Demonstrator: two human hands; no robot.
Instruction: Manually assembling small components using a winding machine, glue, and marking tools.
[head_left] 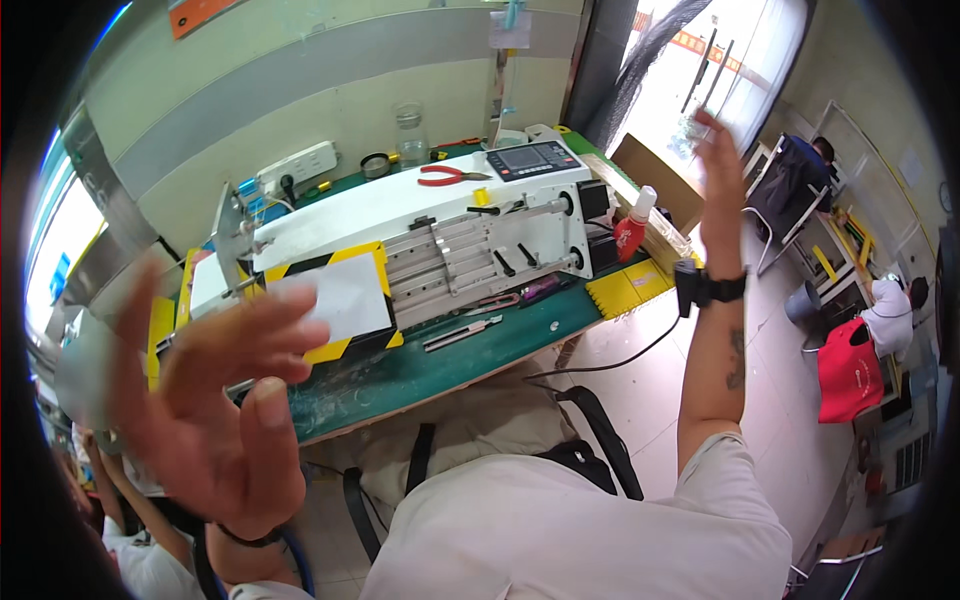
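Observation:
My left hand (225, 400) is raised close in front of me, fingers spread and partly smeared, holding nothing. It hides part of the left end of a white bench machine (340, 215) with metal rails. My right hand (718, 185) is lifted high at the right, seen edge-on, its fingers stretched up and nothing visible in it. A black wrist strap (722, 290) with a small device sits on that arm. On the machine lie red-handled pliers (455, 176) and a keypad panel with a screen (533, 160). A white plate (345, 295) bordered with yellow-black tape is nearest my left fingers.
The machine stands on a green-topped table (400, 385). Slim metal tools (462, 333) lie along its front. A red bottle (630, 235) stands at its right end, near a yellow mat (630, 288). Behind are a glass jar (409, 135) and a power strip (298, 165). Other people sit at both sides.

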